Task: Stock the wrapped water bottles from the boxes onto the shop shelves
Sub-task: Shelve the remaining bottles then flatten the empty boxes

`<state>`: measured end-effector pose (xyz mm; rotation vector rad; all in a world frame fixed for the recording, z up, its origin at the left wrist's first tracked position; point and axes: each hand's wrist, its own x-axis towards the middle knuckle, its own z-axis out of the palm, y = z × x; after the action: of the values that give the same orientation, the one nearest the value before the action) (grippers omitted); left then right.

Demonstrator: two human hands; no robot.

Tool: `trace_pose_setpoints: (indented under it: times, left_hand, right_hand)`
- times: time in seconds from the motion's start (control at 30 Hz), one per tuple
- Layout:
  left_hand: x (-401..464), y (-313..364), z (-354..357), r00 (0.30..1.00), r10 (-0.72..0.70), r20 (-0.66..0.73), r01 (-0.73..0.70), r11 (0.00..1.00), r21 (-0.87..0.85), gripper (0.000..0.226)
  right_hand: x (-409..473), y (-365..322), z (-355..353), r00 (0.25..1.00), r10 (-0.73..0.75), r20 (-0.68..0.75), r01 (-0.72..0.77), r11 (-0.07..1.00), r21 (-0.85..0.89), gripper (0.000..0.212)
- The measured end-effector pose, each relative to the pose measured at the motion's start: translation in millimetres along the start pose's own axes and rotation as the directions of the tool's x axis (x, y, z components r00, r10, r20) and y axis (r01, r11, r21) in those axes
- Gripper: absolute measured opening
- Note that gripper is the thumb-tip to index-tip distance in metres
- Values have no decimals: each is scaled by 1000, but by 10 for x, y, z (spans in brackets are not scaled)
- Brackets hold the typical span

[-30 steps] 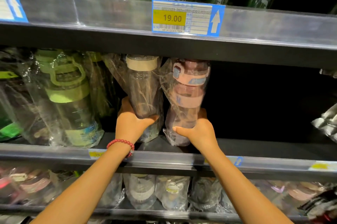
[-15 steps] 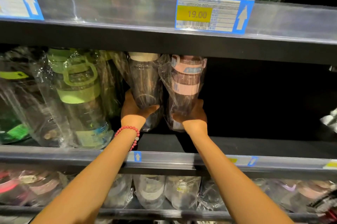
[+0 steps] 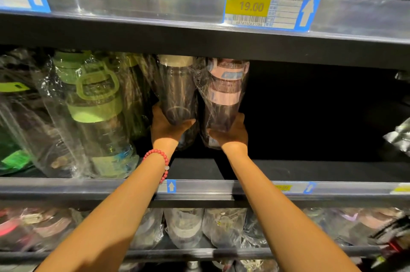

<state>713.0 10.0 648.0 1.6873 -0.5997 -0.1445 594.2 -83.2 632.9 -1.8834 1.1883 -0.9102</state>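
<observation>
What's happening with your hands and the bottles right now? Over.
Left hand grips beige-lid bottle. Right hand grips pink-lid bottle. Both deep on middle shelf. Green-lid bottle crowds the left; right side open.

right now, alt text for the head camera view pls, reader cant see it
A person reaches into a shop's middle shelf, the left hand gripping a wrapped bottle with a beige lid and the right hand gripping a wrapped bottle with a pink lid. Wrapped green-lidded bottles stand to the left; a 19.00 price tag sits on the shelf edge above.
</observation>
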Motion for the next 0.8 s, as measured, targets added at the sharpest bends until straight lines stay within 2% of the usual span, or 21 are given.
trace_pose_setpoints:
  times: [0.17, 0.27, 0.37, 0.47, 0.57, 0.67, 0.8]
  left_hand:
    - [-10, -42, -1, 1000, 2, -5, -2, 1000, -14, 99]
    - [-31, -29, -15, 1000, 1, 13, -1, 1000, -1, 100]
    - [-33, 3, -52, 999, -28, 43, 26, 998, 50, 101]
    - [-87, 39, -124, 998, -47, 29, 43, 991, 123, 99]
    - [-323, 88, -242, 1000, -11, 0, 11, 990, 139, 83]
    - [-669, 144, -425, 1000, 30, 9, -31, 950, 311, 56]
    - [-1212, 75, -710, 965, 249, 77, -259, 884, 389, 65]
  right_hand:
    - [5, 25, 11, 1000, 10, 16, -10, 1000, 26, 80]
    - [17, 19, -29, 998, 20, 59, -22, 999, 34, 89]
    - [28, 12, -128, 994, 32, 107, -28, 999, -39, 103]
    - [-49, 13, -255, 994, 17, 104, -8, 996, -91, 100]
    - [-319, 13, -416, 993, -110, 54, 117, 981, -156, 85]
    - [-704, 31, -556, 961, -273, 49, 275, 918, -287, 69]
    - [-1246, 144, -639, 858, -497, 126, 511, 810, -287, 59]
